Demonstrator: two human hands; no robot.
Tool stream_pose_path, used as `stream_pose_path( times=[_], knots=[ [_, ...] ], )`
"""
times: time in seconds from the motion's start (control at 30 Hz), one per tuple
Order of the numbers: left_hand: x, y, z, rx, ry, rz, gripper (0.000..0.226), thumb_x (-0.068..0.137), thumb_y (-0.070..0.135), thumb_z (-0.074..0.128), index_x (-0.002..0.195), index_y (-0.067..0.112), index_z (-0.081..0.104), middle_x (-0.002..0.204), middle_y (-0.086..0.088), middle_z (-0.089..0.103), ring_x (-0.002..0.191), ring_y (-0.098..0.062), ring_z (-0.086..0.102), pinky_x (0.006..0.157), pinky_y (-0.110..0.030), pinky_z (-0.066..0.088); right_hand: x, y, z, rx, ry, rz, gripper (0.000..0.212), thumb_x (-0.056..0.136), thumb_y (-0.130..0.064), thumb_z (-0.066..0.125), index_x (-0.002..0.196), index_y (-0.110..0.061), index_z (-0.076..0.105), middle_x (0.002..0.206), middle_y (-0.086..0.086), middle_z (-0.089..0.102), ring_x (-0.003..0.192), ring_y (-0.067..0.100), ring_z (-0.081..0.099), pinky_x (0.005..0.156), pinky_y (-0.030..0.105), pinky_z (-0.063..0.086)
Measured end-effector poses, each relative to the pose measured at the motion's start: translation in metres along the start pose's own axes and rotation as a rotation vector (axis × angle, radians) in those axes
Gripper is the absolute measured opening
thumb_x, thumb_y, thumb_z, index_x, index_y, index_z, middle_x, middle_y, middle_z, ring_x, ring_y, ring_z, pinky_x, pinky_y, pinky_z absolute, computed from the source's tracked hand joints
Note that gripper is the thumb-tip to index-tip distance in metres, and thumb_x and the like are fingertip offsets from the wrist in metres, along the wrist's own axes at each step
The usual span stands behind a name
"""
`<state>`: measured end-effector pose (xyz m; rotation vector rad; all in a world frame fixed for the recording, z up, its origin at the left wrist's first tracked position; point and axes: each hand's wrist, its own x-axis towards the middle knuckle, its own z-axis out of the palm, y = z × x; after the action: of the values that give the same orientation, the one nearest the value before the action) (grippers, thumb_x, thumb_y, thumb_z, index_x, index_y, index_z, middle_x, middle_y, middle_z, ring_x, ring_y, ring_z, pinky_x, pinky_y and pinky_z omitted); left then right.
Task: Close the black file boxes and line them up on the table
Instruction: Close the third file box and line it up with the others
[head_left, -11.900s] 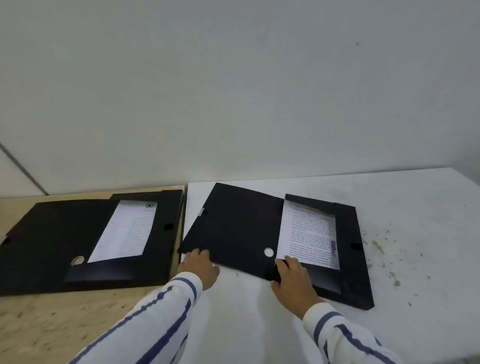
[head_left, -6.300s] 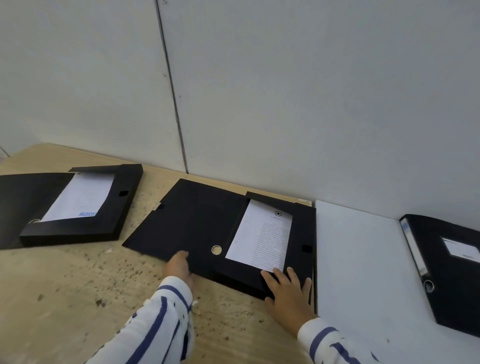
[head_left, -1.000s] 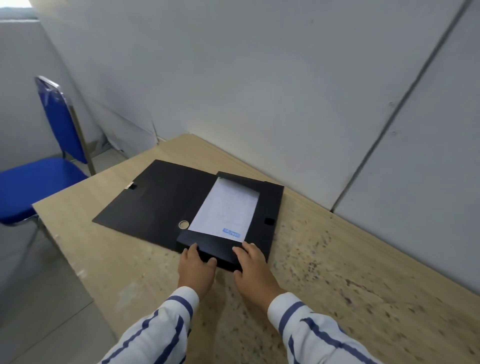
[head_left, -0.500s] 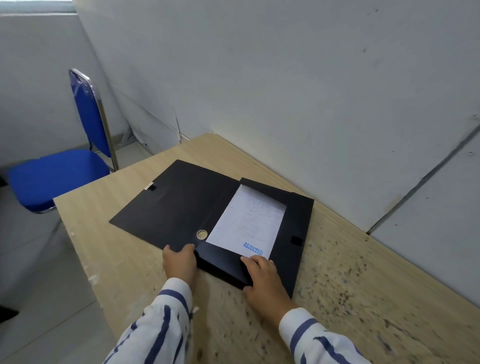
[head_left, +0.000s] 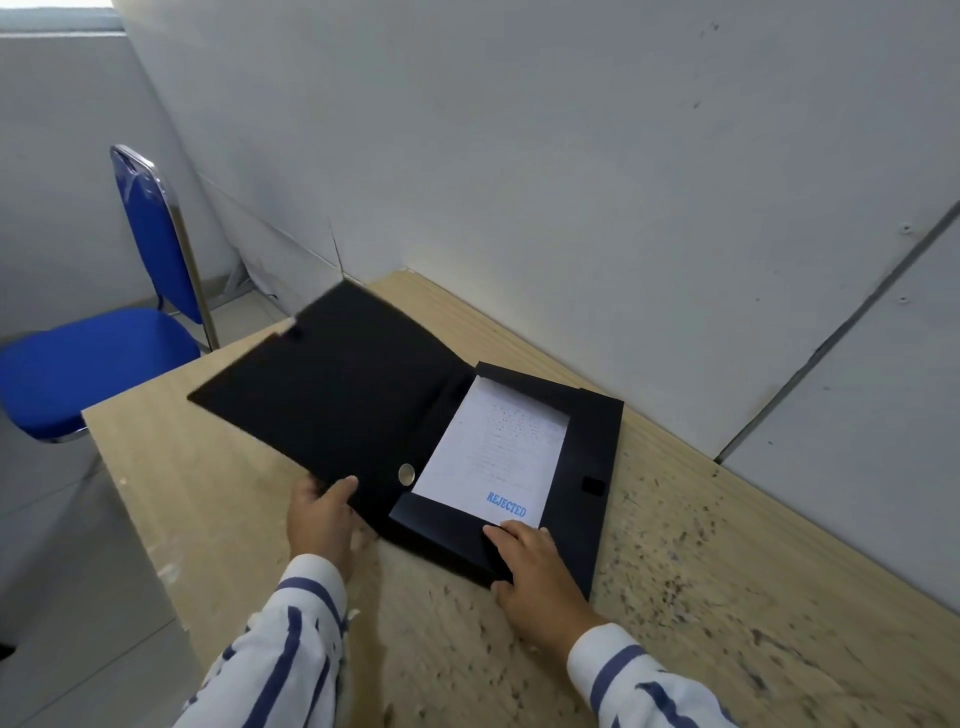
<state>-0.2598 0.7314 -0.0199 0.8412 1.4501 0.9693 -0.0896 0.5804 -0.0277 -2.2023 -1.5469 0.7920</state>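
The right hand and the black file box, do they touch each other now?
Touching. In the head view the right hand lies flat on the near corner of the black file box, fingers on its front flap.

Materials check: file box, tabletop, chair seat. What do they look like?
File box: looks like thin matte black plastic or coated board; its lid is one flat sheet folded at creases. Tabletop: pale wood-grain surface, likely laminate or plywood, speckled with dark marks. Chair seat: smooth blue padded cover, probably vinyl, on a shiny metal frame.
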Motion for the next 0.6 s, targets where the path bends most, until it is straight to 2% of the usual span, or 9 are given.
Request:
stream_pose_path(
  times=[0.1,0.17,0.27,0.37,0.43,0.5,0.6],
  knots=[
    [-0.013,0.003,0.005,0.216,-0.135,0.202,0.038,0.088,0.007,0.054,0.125,0.012,0.05,0.11,-0.005,0.061,0.102,-0.033,0.058,0.087,-0.041,0.045,0.0,-0.001,0.0,0.022,-0.004,0.029,0.057,0.094,-0.016,0.052,0.145,-0.026,0.029,0.152,-0.005,0.027,0.144,0.026,0.011,0.119,0.037,0.012],
    [-0.022,0.001,0.008,0.445,-0.186,0.297,0.035,0.091,0.01,0.051,0.126,0.015,0.05,0.106,-0.003,0.06,0.098,-0.031,0.057,0.081,-0.036,0.041,-0.002,0.0,0.0,0.068,0.001,0.043,0.057,0.093,-0.016,0.054,0.144,-0.027,0.031,0.153,-0.004,0.026,0.145,0.026,0.01,0.118,0.035,0.016],
    [-0.032,-0.002,0.009,0.736,-0.231,0.42,0.032,0.095,0.016,0.046,0.125,0.016,0.055,0.106,-0.016,0.068,0.095,-0.038,0.061,0.072,-0.032,0.038,-0.004,0.0,-0.002,0.213,0.091,0.018,0.052,0.092,-0.018,0.055,0.141,-0.022,0.038,0.148,-0.001,0.034,0.137,0.017,0.027,0.112,0.023,0.022],
    [-0.042,0.002,0.009,0.927,-0.312,0.572,0.037,0.096,0.016,0.043,0.131,0.024,0.052,0.112,-0.016,0.07,0.097,-0.037,0.063,0.067,-0.032,0.039,-0.009,-0.002,-0.013,0.621,0.261,0.151,0.038,0.095,-0.024,0.053,0.133,-0.021,0.051,0.136,-0.001,0.049,0.118,0.009,0.044,0.104,0.022,0.032],
    [-0.047,0.004,0.009,1.001,-0.351,0.634,0.043,0.097,0.017,0.042,0.137,0.029,0.046,0.13,-0.007,0.063,0.112,-0.032,0.06,0.079,-0.034,0.046,-0.009,0.001,-0.022,0.924,0.316,0.252,0.035,0.096,-0.034,0.048,0.13,-0.023,0.054,0.13,-0.004,0.055,0.115,0.009,0.051,0.102,0.027,0.034],
    [-0.047,0.003,0.008,1.039,-0.397,0.678,0.047,0.097,0.017,0.041,0.14,0.035,0.041,0.139,0.002,0.056,0.119,-0.028,0.057,0.088,-0.033,0.049,-0.009,0.007,-0.03,1.19,0.355,0.276,0.043,0.097,-0.045,0.039,0.132,-0.022,0.051,0.125,0.0,0.061,0.116,0.014,0.054,0.105,0.033,0.034],
    [-0.043,-0.001,0.007,1.149,-0.487,0.721,0.055,0.095,0.015,0.04,0.143,0.041,0.031,0.144,0.006,0.049,0.121,-0.025,0.056,0.088,-0.034,0.051,-0.012,0.012,-0.047,1.396,0.372,0.246,0.054,0.094,-0.055,0.03,0.136,-0.023,0.045,0.12,0.0,0.062,0.119,0.019,0.052,0.109,0.043,0.028]
  ],
)
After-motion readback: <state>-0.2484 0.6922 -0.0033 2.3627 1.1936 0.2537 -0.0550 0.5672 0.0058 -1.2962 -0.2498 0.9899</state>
